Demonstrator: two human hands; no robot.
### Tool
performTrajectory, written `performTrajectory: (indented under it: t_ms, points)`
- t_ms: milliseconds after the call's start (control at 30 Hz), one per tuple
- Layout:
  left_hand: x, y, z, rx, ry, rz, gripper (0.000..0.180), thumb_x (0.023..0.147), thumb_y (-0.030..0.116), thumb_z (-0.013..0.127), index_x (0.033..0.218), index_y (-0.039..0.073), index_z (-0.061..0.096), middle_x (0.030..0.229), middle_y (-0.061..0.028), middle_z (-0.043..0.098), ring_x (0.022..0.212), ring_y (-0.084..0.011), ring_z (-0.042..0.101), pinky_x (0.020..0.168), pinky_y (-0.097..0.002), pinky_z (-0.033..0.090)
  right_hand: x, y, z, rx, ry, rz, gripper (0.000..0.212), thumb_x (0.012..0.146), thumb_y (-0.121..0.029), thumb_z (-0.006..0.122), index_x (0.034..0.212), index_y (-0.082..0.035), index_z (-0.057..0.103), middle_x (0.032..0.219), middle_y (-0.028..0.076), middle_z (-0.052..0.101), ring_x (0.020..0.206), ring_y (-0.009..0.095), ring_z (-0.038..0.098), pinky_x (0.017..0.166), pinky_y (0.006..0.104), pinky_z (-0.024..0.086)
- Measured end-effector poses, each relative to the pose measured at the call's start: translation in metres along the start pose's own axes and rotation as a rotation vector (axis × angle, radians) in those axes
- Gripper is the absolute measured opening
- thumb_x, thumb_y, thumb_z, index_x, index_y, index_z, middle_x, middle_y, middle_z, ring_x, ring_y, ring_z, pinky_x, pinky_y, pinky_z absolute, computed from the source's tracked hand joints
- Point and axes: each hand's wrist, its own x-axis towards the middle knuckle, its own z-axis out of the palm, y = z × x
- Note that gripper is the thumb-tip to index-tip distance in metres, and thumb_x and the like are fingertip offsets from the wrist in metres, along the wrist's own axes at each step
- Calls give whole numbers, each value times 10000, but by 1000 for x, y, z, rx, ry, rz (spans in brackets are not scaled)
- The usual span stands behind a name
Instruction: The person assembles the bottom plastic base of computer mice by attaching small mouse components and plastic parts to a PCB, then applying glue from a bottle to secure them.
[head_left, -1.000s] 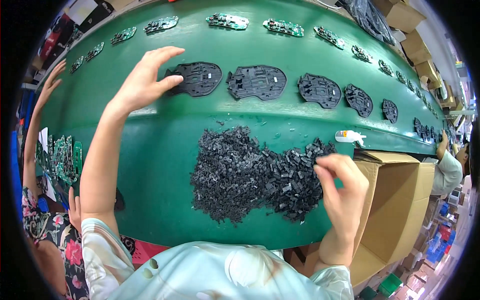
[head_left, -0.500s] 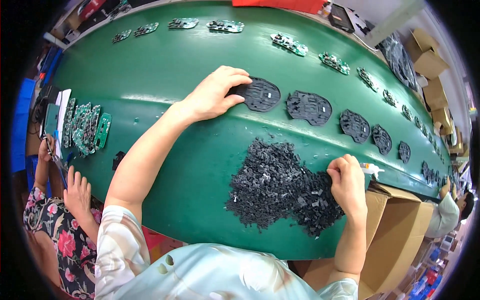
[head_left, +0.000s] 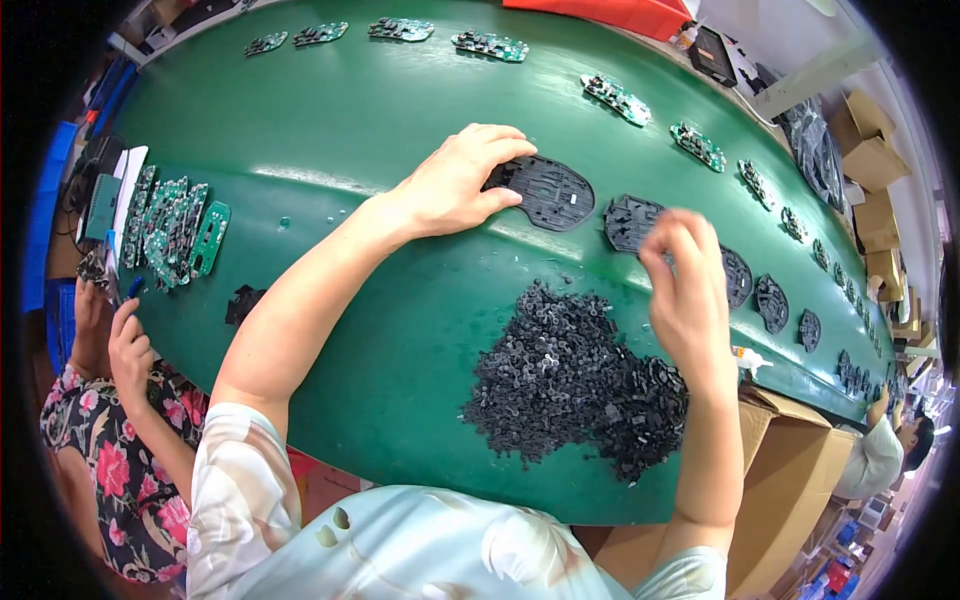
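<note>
At the middle of the green table, my left hand [head_left: 465, 182] grips the left edge of a flat black plastic shell [head_left: 558, 195] between thumb and fingers. The shell lies on the table, its ribbed inner side up with a small white label. Over a second black shell [head_left: 628, 222], my right hand [head_left: 692, 285] hovers with thumb and fingers pinched together, slightly blurred. Whatever is in that pinch is too small or hidden to make out. Nearer to me lies a heap of small black plastic parts [head_left: 545, 370], with darker, blockier pieces [head_left: 645, 415] on its right side.
More black shells [head_left: 771, 303] run off to the right. Green circuit boards [head_left: 615, 98] form a curved row along the far side. A pile of boards [head_left: 170, 235] lies left, near a co-worker's hands [head_left: 130, 355]. An open cardboard box [head_left: 790, 480] stands at right.
My right hand has moved up and away from the heap's right side to over the second shell. My left hand stays on its shell. The whole view has shifted slightly.
</note>
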Motion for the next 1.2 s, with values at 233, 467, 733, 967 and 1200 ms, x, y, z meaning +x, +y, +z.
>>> performTrajectory:
  t_ms: [233, 467, 733, 967, 1200]
  points:
    - [-11, 6, -2, 10, 58, -44, 476, 792, 113, 723, 1236, 52, 561, 1261, -146, 561, 1201, -322, 503, 1034, -411, 409, 85, 15, 76, -49, -73, -135, 42, 788, -37, 623, 825, -21, 633, 1045, 158, 582, 988, 351, 524, 863, 450, 419]
    - [-20, 20, -14, 7, 142, -28, 368, 791, 105, 726, 1139, 48, 622, 1164, -126, 621, 1116, -304, 557, 957, -397, 453, 105, 21, 78, -107, -278, 90, 277, 707, -125, 786, 934, -17, 669, 1031, 170, 628, 1006, 341, 598, 882, 420, 478]
    - [-20, 28, -13, -5, 129, -37, 268, 786, 85, 719, 1043, 42, 656, 1036, -112, 662, 999, -293, 597, 876, -382, 479, 120, 17, 72, 15, -457, 232, 267, 707, -133, 746, 920, 11, 672, 927, 223, 680, 911, 358, 661, 829, 407, 520]
    - [-24, 42, 8, -138, 8, 2, 148, 767, 59, 710, 912, 43, 684, 900, -95, 654, 872, -293, 603, 772, -390, 496, 98, 15, 72, -69, -319, 79, 174, 792, -62, 648, 942, 21, 677, 933, 210, 679, 884, 359, 653, 811, 401, 508]
    - [-15, 53, 31, -129, -74, 106, 128, 748, 60, 709, 876, 66, 696, 847, -81, 618, 857, -297, 577, 763, -411, 471, 84, 4, 34, 62, -160, 158, 200, 830, -84, 631, 999, 10, 685, 931, 186, 687, 837, 280, 667, 787, 353, 513]
